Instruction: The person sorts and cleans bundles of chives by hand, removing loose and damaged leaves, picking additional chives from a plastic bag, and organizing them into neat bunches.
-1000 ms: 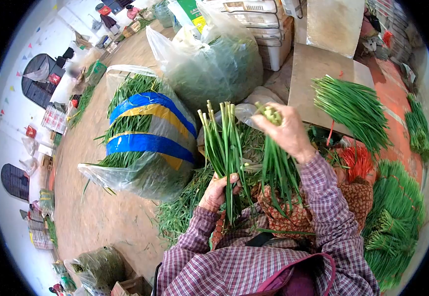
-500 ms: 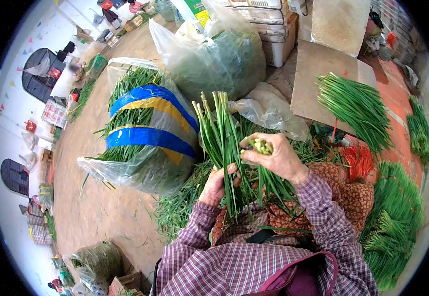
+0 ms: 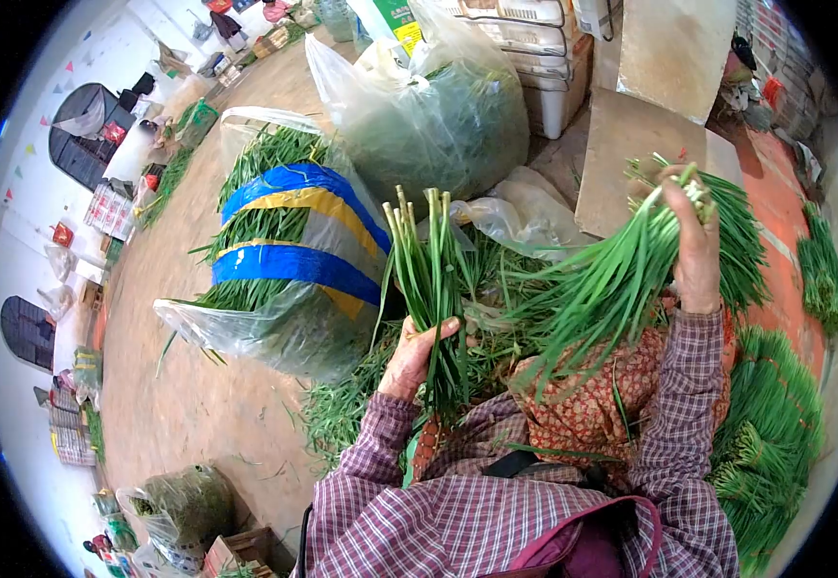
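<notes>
My left hand (image 3: 422, 354) is closed around an upright bunch of garlic chives (image 3: 426, 265), pale stem ends up. My right hand (image 3: 696, 246), raised on the right, grips a second bunch of chives (image 3: 602, 284) near its pale ends; the leaves fan down to the left over my lap. Directly behind that hand lies a pile of chives (image 3: 744, 226) on a cardboard sheet (image 3: 611, 159), partly hidden by hand and bunch. A patterned red-brown cloth (image 3: 583, 385) covers my lap. Loose leaves (image 3: 361, 395) are heaped below my left hand.
A clear bag of greens with blue and yellow bands (image 3: 293, 270) lies left of my hands. Another full plastic bag (image 3: 438, 125) stands behind it. Tied chive bundles (image 3: 766, 443) are stacked at my right, another bundle (image 3: 821, 270) farther out. White crates (image 3: 544, 67) stand at the back.
My right hand has moved right and up from beside the left hand, carrying its bunch toward the pile on the cardboard. The left hand keeps its bunch at nearly the same place.
</notes>
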A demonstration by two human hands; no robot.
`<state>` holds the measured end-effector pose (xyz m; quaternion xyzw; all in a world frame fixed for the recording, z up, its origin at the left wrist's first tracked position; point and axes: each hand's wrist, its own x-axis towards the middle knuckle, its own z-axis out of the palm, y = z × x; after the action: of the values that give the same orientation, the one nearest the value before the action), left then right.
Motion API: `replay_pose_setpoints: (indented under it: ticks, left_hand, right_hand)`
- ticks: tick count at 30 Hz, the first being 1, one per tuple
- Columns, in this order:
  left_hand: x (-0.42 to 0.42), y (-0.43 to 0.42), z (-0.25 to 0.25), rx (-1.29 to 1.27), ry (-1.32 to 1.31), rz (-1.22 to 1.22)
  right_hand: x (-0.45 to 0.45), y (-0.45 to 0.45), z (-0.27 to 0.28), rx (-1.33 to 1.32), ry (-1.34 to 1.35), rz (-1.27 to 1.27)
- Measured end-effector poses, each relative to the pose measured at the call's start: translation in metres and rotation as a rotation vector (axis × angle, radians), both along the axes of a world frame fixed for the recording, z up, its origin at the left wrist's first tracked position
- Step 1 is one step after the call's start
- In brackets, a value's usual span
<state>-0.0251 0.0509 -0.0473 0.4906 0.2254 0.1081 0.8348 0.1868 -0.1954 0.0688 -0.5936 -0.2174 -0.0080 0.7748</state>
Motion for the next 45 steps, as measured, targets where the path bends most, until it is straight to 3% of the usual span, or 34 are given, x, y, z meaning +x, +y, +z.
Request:
replay_pose_setpoints:
  ticks: [4,6,9,12,15,18,20,22,23,25,26,28,30,32,33,38,45]
  left_hand:
    - [0.006,-0.012,-0.006,0.117,-0.038,-0.06]
    - [0.007,-0.016,-0.012,0.128,-0.065,-0.072]
    - [0.006,-0.025,-0.005,0.292,-0.009,-0.101]
    - [0.003,-0.031,-0.006,0.427,0.008,-0.106]
    - [0.002,-0.032,-0.012,0.588,-0.059,-0.139]
    - [0.002,-0.035,-0.013,0.452,-0.128,-0.1]
    - [0.0,-0.037,-0.001,-0.039,0.009,-0.066]
    - [-0.007,-0.026,-0.025,-0.033,-0.05,-0.092]
    - [-0.008,-0.017,-0.043,-0.213,-0.052,-0.044]
    - [0.0,-0.02,-0.033,-0.32,-0.059,-0.051]
    - [-0.001,-0.027,-0.027,-0.13,0.098,-0.054]
    - [0.002,-0.024,-0.027,-0.135,0.019,-0.053]
    - [0.007,-0.02,-0.016,0.206,-0.047,-0.173]
    - [0.018,-0.026,-0.001,-0.086,-0.01,-0.049]
    - [0.024,-0.032,0.018,-0.037,-0.035,-0.03]
    - [0.045,-0.029,0.02,-0.084,-0.107,-0.02]
    - [0.051,-0.031,0.03,-0.164,-0.141,0.025]
  right_hand:
    - [-0.013,0.03,-0.011,-0.32,-0.017,0.188]
    - [-0.022,0.053,-0.021,-0.281,0.023,0.326]
    - [-0.019,0.079,-0.046,-0.334,-0.028,0.305]
    - [-0.021,0.093,-0.042,-0.217,-0.046,0.361]
    - [-0.017,0.093,-0.035,-0.462,-0.012,0.454]
    - [-0.02,0.091,-0.042,-0.323,0.038,0.408]
    - [-0.024,0.088,-0.047,-0.259,0.079,0.422]
    - [-0.026,0.085,-0.046,-0.273,0.106,0.402]
    - [-0.025,0.083,-0.048,-0.303,0.101,0.408]
    - [-0.027,0.081,-0.049,-0.3,0.071,0.42]
    - [-0.028,0.08,-0.049,-0.295,0.04,0.435]
    - [-0.032,0.079,-0.046,-0.286,0.049,0.438]
    - [-0.033,0.08,-0.048,-0.276,0.057,0.443]
    - [-0.034,0.081,-0.055,-0.249,0.018,0.458]
    - [-0.036,0.081,-0.054,-0.25,0.019,0.46]
    - [-0.044,0.083,-0.055,-0.259,-0.03,0.425]
    - [-0.048,0.083,-0.057,-0.149,0.114,0.406]
